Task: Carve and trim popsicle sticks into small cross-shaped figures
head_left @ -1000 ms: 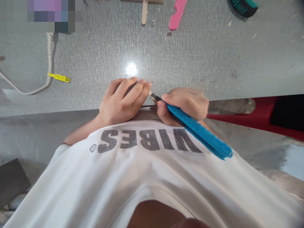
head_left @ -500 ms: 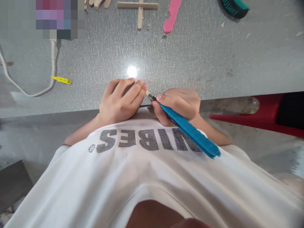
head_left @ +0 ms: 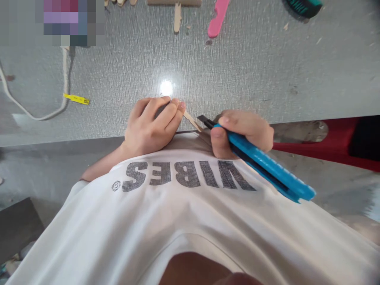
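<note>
My left hand (head_left: 156, 122) rests at the table's front edge, its fingers closed on a thin wooden craft stick (head_left: 192, 120). The stick's free end points right and toward me, while the rest is hidden under the fingers. In my right hand (head_left: 245, 132) is a blue utility knife (head_left: 270, 166) with its dark blade out. The blade's tip is just right of the stick, apart from it. The knife's handle slants down to the right, over my shirt.
Joined craft sticks (head_left: 177, 18) and a pink notched stick (head_left: 219, 18) lie at the back of the grey table (head_left: 124, 71). A dark and teal roll-like object (head_left: 304, 7) is at back right. A white cable (head_left: 65, 75) with a yellow tag curves at left. A red chair (head_left: 335, 138) stands right.
My right hand and the knife have moved right, drawing the blade off the stick. More of the stick now shows. My left hand has stayed in place.
</note>
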A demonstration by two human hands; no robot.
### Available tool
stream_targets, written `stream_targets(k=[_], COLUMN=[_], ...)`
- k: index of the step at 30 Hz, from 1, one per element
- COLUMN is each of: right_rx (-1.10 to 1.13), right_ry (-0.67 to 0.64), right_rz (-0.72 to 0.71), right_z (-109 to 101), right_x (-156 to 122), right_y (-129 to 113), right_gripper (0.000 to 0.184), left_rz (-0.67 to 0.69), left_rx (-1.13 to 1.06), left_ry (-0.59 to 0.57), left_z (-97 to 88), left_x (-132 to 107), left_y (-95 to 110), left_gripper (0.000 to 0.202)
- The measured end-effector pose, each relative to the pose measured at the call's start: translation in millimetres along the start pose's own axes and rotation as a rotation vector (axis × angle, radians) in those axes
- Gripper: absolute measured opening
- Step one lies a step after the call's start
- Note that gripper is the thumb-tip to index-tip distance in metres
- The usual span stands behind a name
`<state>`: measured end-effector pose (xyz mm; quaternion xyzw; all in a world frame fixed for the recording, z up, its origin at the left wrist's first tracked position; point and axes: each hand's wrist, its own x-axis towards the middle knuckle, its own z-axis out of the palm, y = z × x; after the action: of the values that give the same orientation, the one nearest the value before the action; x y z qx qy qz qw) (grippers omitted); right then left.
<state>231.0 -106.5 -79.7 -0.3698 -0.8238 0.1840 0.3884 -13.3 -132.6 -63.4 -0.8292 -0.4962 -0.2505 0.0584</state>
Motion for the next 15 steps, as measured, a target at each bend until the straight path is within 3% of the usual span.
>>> stream_targets(k=[4,10,15], right_rx=[-0.034,0.072,0.042], right_ry=[0.0,0.278,0.316], right_rz=[-0.023,-0.361,-0.373], right_z=[-1,4,7], right_x=[5,32,35], right_y=[-2,-4,-3], right_gripper=[0.024,0.009,0.012], left_rz=[-0.034,-0.088,-0.08], left_rx=[-0.052,-0.157,-0.149], left_ry=[-0.021,-0.113,-0.1], left_z=[0.9,-0.2,-1.0], left_x=[-1,-3,-3], left_y=[0,-1,0], left_gripper=[0.033,0.038,0.039])
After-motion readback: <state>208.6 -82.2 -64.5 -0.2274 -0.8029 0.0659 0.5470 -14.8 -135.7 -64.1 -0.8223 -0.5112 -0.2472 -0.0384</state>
